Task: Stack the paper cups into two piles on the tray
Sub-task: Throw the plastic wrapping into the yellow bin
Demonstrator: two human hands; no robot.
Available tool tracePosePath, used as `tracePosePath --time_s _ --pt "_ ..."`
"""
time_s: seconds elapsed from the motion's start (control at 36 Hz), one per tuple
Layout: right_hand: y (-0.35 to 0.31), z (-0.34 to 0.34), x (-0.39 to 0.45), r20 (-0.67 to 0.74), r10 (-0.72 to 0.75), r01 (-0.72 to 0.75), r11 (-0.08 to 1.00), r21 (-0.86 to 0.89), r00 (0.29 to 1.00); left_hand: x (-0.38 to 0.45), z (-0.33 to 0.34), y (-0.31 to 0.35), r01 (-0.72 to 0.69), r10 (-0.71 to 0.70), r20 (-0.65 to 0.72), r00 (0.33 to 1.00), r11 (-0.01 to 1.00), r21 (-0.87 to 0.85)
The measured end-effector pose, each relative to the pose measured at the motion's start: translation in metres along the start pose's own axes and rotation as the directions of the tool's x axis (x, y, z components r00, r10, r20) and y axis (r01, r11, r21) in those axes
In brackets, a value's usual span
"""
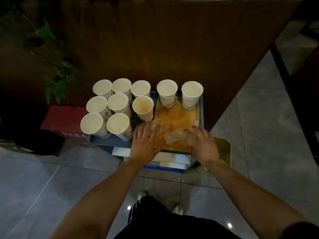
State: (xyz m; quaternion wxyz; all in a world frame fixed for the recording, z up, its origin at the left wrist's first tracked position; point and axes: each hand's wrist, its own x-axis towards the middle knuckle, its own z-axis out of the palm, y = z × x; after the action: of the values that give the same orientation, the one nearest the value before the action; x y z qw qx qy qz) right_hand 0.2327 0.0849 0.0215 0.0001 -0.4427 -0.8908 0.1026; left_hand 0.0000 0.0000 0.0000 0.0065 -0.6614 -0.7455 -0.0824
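Note:
Several white paper cups (119,103) stand upright and open on a dark tray (107,141) at the left. Two more cups (167,88) (192,91) stand at the far end of an orange tray (174,116) on the right. Crumpled clear plastic wrap (172,135) lies on the orange tray's near part. My left hand (145,140) rests flat, fingers spread, on the near left edge of that tray and the wrap. My right hand (202,144) lies flat on the wrap at the near right. Neither hand holds a cup.
The trays sit on a blue and white box (165,161) on a tiled floor. A red box (63,119) stands to the left, a green plant (58,80) behind it, a yellow-green object (223,149) to the right, and a wooden wall (155,40) behind.

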Motion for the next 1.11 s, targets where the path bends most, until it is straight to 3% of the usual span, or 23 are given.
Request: tracePosePath --time_s 0.17,0.42,0.78,0.94,1.11 --pt "0.009 0.0 0.021 0.178 -0.002 0.016 0.997 -0.075 0.984 0.013 0.002 0.009 0.109 -0.122 0.182 0.976 0.991 0.081" --pt "0.005 0.021 0.032 0.21 0.028 -0.008 0.995 -0.098 0.977 0.029 0.001 0.01 0.147 -0.156 0.297 0.942 0.988 0.052" --pt "-0.013 0.03 0.032 0.14 0.133 -0.123 0.989 -0.075 0.981 0.029 0.006 -0.001 0.267 -0.227 0.283 0.932 0.957 -0.114" --pt "-0.021 0.032 0.029 0.18 0.194 -0.181 0.98 -0.087 0.964 0.023 0.004 -0.004 0.28 -0.251 0.187 0.95 0.947 -0.154" --pt "-0.025 0.026 0.018 -0.033 0.317 -0.301 0.925 0.233 0.948 0.018 -0.012 -0.004 0.317 -0.306 0.089 0.948 0.877 -0.36"
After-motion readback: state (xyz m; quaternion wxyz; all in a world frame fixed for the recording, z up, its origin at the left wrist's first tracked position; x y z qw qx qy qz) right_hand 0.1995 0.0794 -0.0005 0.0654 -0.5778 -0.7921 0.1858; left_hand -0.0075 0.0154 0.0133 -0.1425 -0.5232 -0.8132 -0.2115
